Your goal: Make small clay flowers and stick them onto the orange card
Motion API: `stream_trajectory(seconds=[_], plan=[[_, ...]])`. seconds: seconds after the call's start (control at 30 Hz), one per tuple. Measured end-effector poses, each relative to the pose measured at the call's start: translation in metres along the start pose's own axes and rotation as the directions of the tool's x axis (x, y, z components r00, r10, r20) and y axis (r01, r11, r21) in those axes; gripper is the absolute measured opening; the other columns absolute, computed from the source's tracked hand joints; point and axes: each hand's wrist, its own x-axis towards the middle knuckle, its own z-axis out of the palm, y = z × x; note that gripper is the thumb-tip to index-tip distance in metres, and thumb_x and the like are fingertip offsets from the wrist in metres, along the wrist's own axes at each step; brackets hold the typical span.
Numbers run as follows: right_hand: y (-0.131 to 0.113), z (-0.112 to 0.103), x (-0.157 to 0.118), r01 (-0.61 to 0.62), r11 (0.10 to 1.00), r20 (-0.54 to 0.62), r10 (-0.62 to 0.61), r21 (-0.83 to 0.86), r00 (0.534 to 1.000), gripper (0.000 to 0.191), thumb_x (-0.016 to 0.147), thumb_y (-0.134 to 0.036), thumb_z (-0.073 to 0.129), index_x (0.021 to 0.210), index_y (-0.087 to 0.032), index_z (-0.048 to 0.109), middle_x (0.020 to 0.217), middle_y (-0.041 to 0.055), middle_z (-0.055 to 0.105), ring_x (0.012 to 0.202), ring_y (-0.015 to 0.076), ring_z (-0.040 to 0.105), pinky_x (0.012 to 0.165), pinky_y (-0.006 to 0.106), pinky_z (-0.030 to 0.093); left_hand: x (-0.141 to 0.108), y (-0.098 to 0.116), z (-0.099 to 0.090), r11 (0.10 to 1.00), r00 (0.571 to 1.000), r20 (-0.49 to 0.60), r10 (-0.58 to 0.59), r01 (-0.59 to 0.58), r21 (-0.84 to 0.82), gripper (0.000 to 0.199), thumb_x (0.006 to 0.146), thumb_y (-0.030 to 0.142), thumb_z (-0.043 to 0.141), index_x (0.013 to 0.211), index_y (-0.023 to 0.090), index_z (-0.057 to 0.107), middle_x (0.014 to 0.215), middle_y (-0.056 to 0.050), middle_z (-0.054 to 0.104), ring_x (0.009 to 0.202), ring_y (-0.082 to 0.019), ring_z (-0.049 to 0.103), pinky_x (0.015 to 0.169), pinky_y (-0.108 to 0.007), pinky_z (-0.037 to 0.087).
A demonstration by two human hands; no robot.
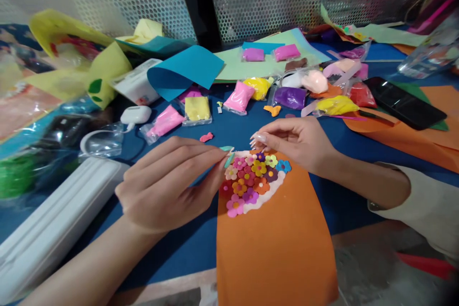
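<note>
An orange paper sheet [276, 244] lies in front of me, with a cluster of small colourful clay flowers [247, 176] on its upper part. White clay [267, 195] shows along the right edge of the flowers. Over the cluster's upper left, my left hand [175, 181] is closed in a pinch, with teal tips and a tiny pale bit at its fingertips; what it holds is unclear. My right hand [297, 141] hovers by the cluster's top edge, thumb and fingers pressed together. Anything between those fingers is hidden. A small pink clay scrap [206, 137] rests beyond my left hand.
Clay packets, including a pink one [239, 97] and a purple one [289, 98], lie across the blue table. A phone [405, 103] is at right; another dark phone [201, 9] leans against the mesh panel. At left sit a long white case [60, 224] and white earbud case [136, 114].
</note>
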Motion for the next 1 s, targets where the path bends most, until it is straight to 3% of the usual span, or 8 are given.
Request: stream_trajectory(seconds=[0.1,0.27,0.43,0.63,0.83,1.0], plan=[[-0.003,0.001,-0.002,-0.017,1.000,0.025,0.017,0.008,1.000,0.016,0.076,-0.026,0.062,0.079,-0.013,0.071,0.074,0.0045,0.071,0.069,0.0144,0.067,0.063,0.024,0.055,-0.002,-0.003,0.002,1.000,1.000,0.005,0.010,-0.010,-0.012,0.038,0.077,0.006,0.057,0.105,0.033,0.061,0.074,0.001,0.067,0.065,-0.022,0.062,0.055,-0.041,0.052],[-0.007,0.004,-0.005,-0.078,0.995,0.101,0.071,0.066,0.992,0.019,0.075,-0.028,0.064,0.082,-0.013,0.072,0.076,0.0044,0.072,0.071,0.0142,0.067,0.062,0.022,0.054,-0.003,-0.002,0.008,0.997,0.998,0.050,0.027,-0.023,-0.080,0.013,0.079,0.017,0.064,0.082,0.029,0.062,0.067,0.001,0.065,0.059,-0.019,0.060,0.055,-0.037,0.053],[-0.009,0.012,-0.012,-0.117,0.990,0.225,0.098,0.074,0.969,0.019,0.076,-0.027,0.062,0.083,-0.012,0.072,0.074,0.0044,0.071,0.063,0.0122,0.062,0.051,0.020,0.049,-0.005,-0.001,0.015,0.993,0.994,0.077,0.084,-0.077,-0.095,0.014,0.077,0.016,0.066,0.072,0.026,0.057,0.062,-0.001,0.063,0.057,-0.017,0.058,0.052,-0.033,0.052],[-0.011,0.014,-0.018,-0.102,0.994,0.292,0.085,0.043,0.953,0.019,0.077,-0.025,0.062,0.082,-0.010,0.072,0.067,0.0039,0.068,0.058,0.0108,0.058,0.048,0.020,0.044,-0.006,-0.002,0.015,0.990,0.990,0.068,0.120,-0.114,-0.083,0.012,0.081,0.017,0.061,0.074,0.026,0.057,0.062,-0.002,0.062,0.057,-0.018,0.057,0.049,-0.035,0.051],[-0.013,0.014,-0.016,-0.124,0.988,0.207,0.103,0.092,0.973,0.016,0.077,-0.024,0.063,0.078,-0.011,0.071,0.068,0.0031,0.068,0.058,0.0095,0.058,0.048,0.018,0.046,-0.005,0.001,0.009,0.988,0.988,0.050,0.146,-0.149,0.043,0.012,0.077,0.011,0.066,0.080,0.023,0.062,0.060,-0.003,0.063,0.056,-0.018,0.059,0.052,-0.033,0.053],[-0.011,0.013,-0.015,-0.107,0.990,0.229,0.083,0.094,0.970,0.016,0.079,-0.024,0.060,0.075,-0.011,0.069,0.065,0.0024,0.064,0.055,0.0088,0.056,0.048,0.018,0.045,-0.007,-0.004,0.018,0.985,0.982,0.099,0.160,-0.152,-0.077,0.021,0.082,0.009,0.058,0.097,0.024,0.061,0.076,-0.004,0.067,0.068,-0.018,0.062,0.059,-0.035,0.056]])
